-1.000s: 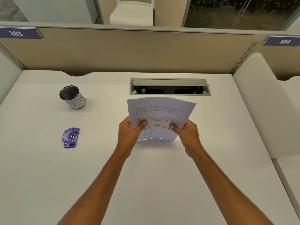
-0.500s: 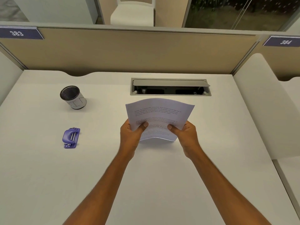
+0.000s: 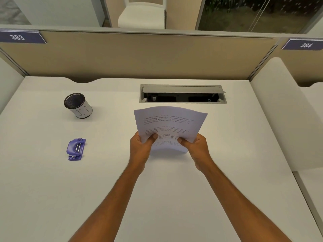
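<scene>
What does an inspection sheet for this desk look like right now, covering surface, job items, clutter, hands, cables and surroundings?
Surface: white desk, matte.
Job's things: printed sheets, bowed, text facing the person.
Clutter: pen cup and purple hole punch, both left, apart.
Hands: left hand and right hand each pinch a lower corner of the sheets.
Cables: nothing seen; desk hatch stands open.
Surroundings: beige partition, label 383 and label 384.

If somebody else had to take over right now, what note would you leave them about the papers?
Left hand: grips the paper sheets at their lower left, thumb in front.
Right hand: grips their lower right likewise.
Sheets stand upright over the desk, bowed, edges not aligned.
Purple hole punch lies untouched at left, near the pen cup.
Done: sheets picked up.
Left, probably: square them, then punch.
</scene>
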A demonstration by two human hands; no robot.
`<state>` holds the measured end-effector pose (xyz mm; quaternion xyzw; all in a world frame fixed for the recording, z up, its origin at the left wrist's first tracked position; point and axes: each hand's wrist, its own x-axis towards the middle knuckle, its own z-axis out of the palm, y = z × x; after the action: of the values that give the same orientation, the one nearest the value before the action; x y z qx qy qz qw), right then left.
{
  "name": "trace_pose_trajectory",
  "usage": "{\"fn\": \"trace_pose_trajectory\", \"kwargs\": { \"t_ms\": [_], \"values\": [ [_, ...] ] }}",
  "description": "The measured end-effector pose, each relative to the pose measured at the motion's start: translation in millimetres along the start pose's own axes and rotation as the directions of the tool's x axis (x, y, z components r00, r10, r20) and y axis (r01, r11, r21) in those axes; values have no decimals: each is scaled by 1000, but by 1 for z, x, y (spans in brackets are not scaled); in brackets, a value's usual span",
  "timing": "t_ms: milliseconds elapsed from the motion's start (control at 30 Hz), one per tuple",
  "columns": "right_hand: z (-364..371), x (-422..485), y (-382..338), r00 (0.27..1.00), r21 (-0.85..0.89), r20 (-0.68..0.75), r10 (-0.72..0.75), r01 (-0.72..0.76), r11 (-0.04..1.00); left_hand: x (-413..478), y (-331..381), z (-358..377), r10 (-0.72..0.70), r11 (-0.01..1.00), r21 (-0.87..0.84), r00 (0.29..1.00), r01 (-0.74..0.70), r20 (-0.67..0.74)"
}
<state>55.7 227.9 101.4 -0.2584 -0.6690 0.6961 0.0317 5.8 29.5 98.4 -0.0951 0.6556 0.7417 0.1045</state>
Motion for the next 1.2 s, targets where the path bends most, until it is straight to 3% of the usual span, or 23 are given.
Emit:
{"fn": "trace_pose_trajectory", "kwargs": {
  "t_ms": [167,300,467,567,767,1100,1200],
  "values": [
    [-12,2,-2,999,-48,51,-6,9,999,6,5,-5,-5,999,-39,1000,5,-2],
    [-29,4,-1,998,-20,65,9,-8,1000,12,14,-13,0,972,-237,1000,7,29],
    [-21,1,-5,994,231,110,30,-55,972,21,8,-7,-108,885,-450,993,122,57],
    [-4,-3,-11,989,367,147,1,-56,929,16,3,3,-133,824,-532,980,193,150],
    [13,-6,-18,1000,329,4,15,-15,944,0,-6,18,-262,708,-616,938,345,225],
    [-15,0,-24,999,287,-24,46,-37,957,21,23,-34,-227,772,-588,969,242,101],
    [-26,0,-26,999,244,-6,50,-47,969,37,35,-57,-185,838,-505,978,209,99]
  ]
}}
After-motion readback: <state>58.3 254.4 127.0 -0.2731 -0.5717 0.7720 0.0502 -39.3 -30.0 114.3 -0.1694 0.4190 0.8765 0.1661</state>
